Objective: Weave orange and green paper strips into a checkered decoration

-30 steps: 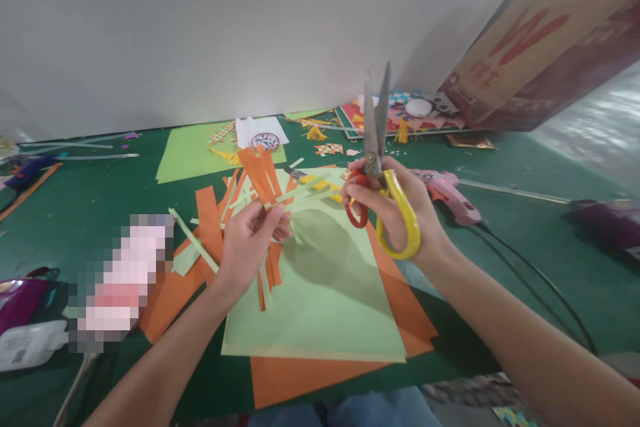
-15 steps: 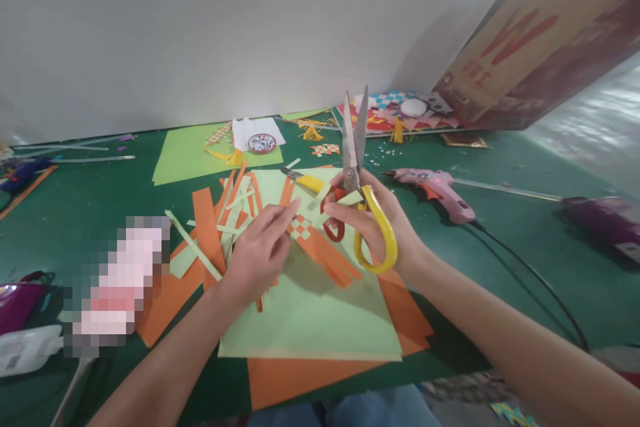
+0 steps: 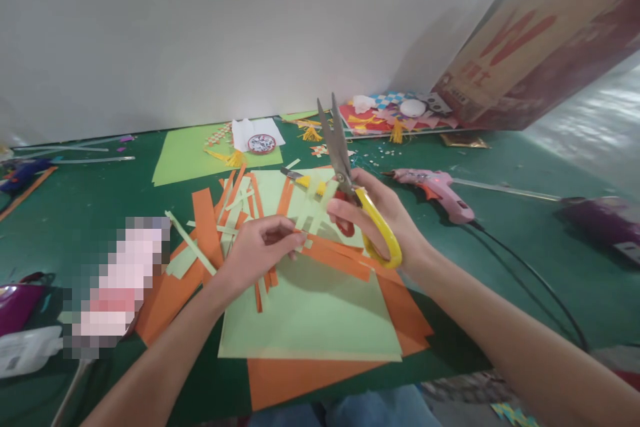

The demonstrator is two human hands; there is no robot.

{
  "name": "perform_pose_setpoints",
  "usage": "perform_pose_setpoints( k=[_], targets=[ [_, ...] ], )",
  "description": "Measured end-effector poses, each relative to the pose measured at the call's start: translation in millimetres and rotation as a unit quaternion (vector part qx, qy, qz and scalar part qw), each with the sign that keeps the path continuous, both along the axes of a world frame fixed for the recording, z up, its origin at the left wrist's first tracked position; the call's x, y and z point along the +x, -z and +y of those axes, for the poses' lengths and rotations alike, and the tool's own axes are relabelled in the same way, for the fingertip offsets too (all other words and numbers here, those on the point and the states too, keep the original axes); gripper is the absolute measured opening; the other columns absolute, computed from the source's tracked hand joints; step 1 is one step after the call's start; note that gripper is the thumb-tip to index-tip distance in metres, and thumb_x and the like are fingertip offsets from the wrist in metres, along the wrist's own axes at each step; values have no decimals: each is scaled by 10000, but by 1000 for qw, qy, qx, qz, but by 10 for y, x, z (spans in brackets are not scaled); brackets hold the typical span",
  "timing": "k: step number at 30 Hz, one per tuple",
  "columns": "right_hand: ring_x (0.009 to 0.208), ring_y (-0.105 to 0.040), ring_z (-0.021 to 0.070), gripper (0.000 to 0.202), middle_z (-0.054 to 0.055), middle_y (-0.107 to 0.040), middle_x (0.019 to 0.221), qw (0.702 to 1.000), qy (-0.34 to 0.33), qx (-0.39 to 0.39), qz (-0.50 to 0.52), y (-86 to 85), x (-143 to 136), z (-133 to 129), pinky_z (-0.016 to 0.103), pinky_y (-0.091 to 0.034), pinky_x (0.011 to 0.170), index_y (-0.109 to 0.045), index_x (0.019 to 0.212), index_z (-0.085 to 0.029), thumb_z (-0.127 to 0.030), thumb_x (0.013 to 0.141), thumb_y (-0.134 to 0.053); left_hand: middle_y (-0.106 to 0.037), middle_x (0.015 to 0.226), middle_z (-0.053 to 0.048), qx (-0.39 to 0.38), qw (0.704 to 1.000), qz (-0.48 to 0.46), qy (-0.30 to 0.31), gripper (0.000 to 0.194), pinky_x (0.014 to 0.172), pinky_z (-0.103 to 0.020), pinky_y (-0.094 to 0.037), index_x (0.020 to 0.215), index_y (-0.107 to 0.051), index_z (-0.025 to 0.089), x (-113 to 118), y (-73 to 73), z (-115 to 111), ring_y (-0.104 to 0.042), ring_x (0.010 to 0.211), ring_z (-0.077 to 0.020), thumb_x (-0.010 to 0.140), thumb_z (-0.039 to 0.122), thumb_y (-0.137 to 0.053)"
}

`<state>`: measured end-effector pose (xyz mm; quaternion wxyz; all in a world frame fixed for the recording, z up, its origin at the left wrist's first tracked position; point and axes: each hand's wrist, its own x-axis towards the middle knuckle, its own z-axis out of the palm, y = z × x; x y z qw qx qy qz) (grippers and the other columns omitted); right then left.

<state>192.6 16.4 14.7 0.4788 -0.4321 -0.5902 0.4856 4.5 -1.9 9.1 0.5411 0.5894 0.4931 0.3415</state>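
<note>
My left hand (image 3: pixel 265 247) pinches a small woven piece of orange and pale green paper strips (image 3: pixel 340 257); its orange ends reach to the right and green ends point up. My right hand (image 3: pixel 383 213) holds scissors (image 3: pixel 341 153) by the yellow and red handles, blades pointing up and slightly apart. Its fingertips are near the green ends. Below both hands lies a pale green sheet (image 3: pixel 315 320) on top of orange paper (image 3: pixel 300 380). Loose orange and green strips (image 3: pixel 207 227) are piled left of the woven piece. A yellow cutter (image 3: pixel 305 180) lies behind it.
On the green table (image 3: pixel 525 180), a pink glue gun (image 3: pixel 440 190) with a black cord lies at right. A paper bag (image 3: pixel 540 47) leans at back right. Yellow tassels (image 3: pixel 397 132) and decorated papers lie along the wall. A blurred-out pink object (image 3: pixel 120 280) and white bottle (image 3: pixel 30 350) are at left.
My left hand has turned and now pinches the woven piece, which is angled differently. The scissors have tilted leftward in my right hand, with their blades closer together.
</note>
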Motion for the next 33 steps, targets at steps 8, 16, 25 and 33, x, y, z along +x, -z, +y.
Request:
perform_pose_setpoints(
  k=[8, 16, 25, 33],
  targets=[
    [497, -411, 88, 369, -52, -428, 635, 998, 44, 24, -38, -59, 108, 66, 239, -351, 457, -473, 903, -255, -556, 741, -611, -581, 590, 53, -75, 950, -265, -146, 290, 442, -145, -432, 656, -536, 167, -62, -35, 84, -631, 555, -92, 582, 253, -802],
    [529, -440, 101, 254, -16, -544, 631, 943, 2, 122, -309, 41, 126, 99, 231, -355, 504, -602, 836, -196, -404, 706, -671, -550, 569, 63, -85, 910, -366, -175, 249, 448, -130, -438, 618, -569, 174, -87, -78, 98, -614, 589, -79, 539, 156, -805],
    [546, -482, 113, 294, 38, -633, 720, 906, -61, 201, -367, 49, 151, 97, 230, -390, 537, -660, 937, -169, -406, 766, -624, -569, 626, 57, -77, 890, -392, -222, 180, 459, -127, -415, 635, -606, 170, -112, -59, 116, -562, 573, -42, 594, 158, -780],
    [532, -467, 103, 263, 28, -627, 697, 905, -58, 197, -373, 42, 166, 102, 215, -376, 519, -664, 940, -160, -349, 760, -633, -564, 641, 49, -80, 883, -414, -206, 195, 462, -131, -410, 634, -593, 161, -138, -33, 132, -528, 550, -36, 598, 162, -785]
  ],
)
